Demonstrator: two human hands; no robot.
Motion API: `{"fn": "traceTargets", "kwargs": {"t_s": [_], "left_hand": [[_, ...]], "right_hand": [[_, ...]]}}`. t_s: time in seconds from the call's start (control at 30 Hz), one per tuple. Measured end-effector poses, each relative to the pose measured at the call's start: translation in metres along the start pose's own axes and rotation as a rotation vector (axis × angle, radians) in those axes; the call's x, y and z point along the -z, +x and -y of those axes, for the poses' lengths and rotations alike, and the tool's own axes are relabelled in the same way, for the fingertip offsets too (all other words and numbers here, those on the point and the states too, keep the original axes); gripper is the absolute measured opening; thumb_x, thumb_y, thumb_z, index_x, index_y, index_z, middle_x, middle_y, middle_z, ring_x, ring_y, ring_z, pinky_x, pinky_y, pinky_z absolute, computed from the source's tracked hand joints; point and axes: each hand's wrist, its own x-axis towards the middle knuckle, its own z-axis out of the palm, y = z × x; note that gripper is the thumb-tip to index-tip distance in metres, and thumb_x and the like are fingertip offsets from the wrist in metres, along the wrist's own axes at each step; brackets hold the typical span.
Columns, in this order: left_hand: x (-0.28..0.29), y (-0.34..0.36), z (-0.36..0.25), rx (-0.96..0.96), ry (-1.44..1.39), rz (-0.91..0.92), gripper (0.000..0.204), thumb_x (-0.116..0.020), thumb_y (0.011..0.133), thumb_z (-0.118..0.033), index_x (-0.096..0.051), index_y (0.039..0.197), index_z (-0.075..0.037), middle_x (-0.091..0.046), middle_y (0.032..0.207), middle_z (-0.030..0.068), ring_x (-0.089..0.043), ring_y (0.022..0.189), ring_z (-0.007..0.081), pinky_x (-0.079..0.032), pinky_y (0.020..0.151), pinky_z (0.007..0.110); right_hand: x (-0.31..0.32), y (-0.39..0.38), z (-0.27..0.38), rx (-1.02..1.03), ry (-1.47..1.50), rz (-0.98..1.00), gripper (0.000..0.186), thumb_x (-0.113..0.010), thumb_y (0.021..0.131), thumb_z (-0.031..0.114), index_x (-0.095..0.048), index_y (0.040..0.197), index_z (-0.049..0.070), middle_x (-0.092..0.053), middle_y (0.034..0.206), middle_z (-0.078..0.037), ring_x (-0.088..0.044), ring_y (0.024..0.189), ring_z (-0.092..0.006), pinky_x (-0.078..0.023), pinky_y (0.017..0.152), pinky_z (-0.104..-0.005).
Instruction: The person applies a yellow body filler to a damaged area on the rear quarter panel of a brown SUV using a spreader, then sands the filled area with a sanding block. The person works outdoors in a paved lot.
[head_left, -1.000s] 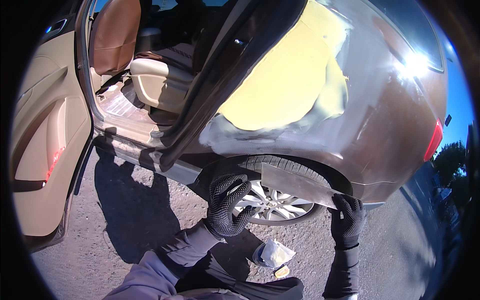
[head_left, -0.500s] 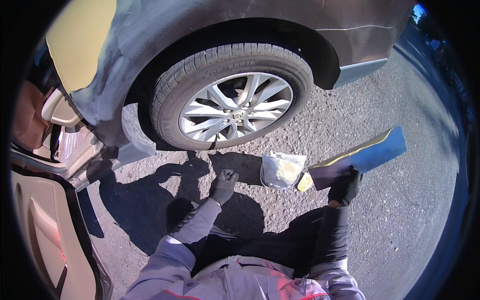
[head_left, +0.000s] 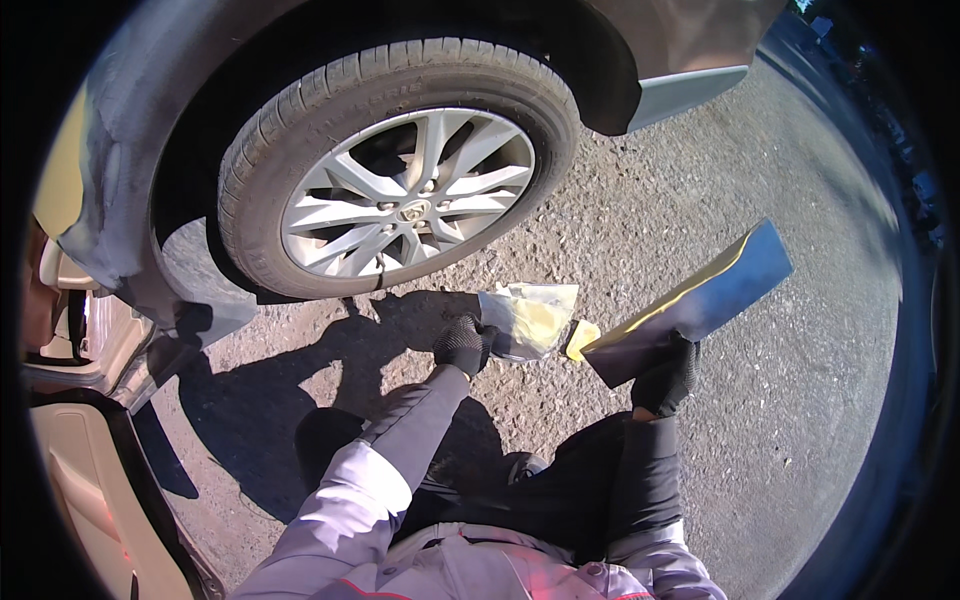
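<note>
My left hand [head_left: 465,346], in a dark knitted glove, is at the left side of a pale tub [head_left: 530,322] on the ground. Its fingers are closed at the tub's edge and seem to grip it. Cream-yellow paste lies in the tub, beside or under a clear plastic sheet. My right hand [head_left: 666,380], gloved too, holds a flat blue-grey board [head_left: 720,285] from its near side. Yellow paste runs in a ridge along the board's far edge. Between tub and board lies a small yellow piece [head_left: 581,340] whose kind I cannot make out.
Ahead stands a car wheel [head_left: 412,210] with silver spokes, under a dark wheel arch. Yellow filler [head_left: 62,185] shows on the sanded body panel at far left. An open car door [head_left: 85,490] is at my left. Rough asphalt [head_left: 760,400] stretches right.
My left hand has moved right and forward to the tub's edge. My right hand still holds the board, its far end tipped up more steeply. The view has shifted right.
</note>
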Motion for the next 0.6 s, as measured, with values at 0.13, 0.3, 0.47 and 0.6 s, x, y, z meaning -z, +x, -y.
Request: {"fn": "traceTargets", "kwargs": {"t_s": [0.13, 0.3, 0.47, 0.6], "left_hand": [[0.004, -0.001, -0.001, 0.051, -0.011, -0.008, 0.042, -0.076, 0.088, -0.047, -0.076, 0.104, -0.009, -0.077, 0.106, 0.0171, -0.074, 0.099, 0.0355, -0.057, 0.085, 0.048], [-0.015, 0.013, 0.015, 0.003, -0.409, 0.023, 0.032, -0.079, 0.089, -0.034, -0.073, 0.099, -0.004, -0.076, 0.095, 0.0172, -0.073, 0.088, 0.0291, -0.056, 0.077, 0.042], [-0.004, -0.005, 0.025, -0.245, -0.868, 0.074, 0.025, -0.078, 0.092, -0.016, -0.058, 0.080, -0.007, -0.055, 0.075, 0.0007, -0.050, 0.074, 0.0096, -0.044, 0.068, 0.032], [0.061, -0.045, 0.020, -0.227, -1.050, 0.282, 0.014, -0.071, 0.096, -0.012, -0.065, 0.107, -0.006, -0.064, 0.099, -0.0010, -0.060, 0.092, 0.0098, -0.047, 0.083, 0.028]], "right_hand": [[-0.003, 0.001, -0.003, 0.055, -0.011, 0.021, 0.017, -0.059, 0.101, 0.014, -0.065, 0.116, 0.010, -0.062, 0.093, 0.005, -0.057, 0.078, -0.0074, -0.047, 0.071, -0.0238], [-0.002, 0.005, -0.007, 0.068, 0.018, 0.090, 0.021, -0.060, 0.101, 0.015, -0.066, 0.120, 0.008, -0.065, 0.099, 0.003, -0.060, 0.085, -0.0084, -0.048, 0.076, -0.0247], [-0.004, 0.004, -0.002, -0.019, 0.159, 0.053, 0.022, -0.063, 0.100, 0.019, -0.067, 0.119, 0.009, -0.066, 0.102, 0.001, -0.061, 0.094, -0.0126, -0.048, 0.086, -0.0299], [-0.011, 0.002, 0.021, -0.008, 0.231, 0.077, 0.023, -0.061, 0.100, 0.022, -0.066, 0.120, 0.012, -0.066, 0.113, -0.001, -0.060, 0.107, -0.0177, -0.048, 0.097, -0.0349]]}}
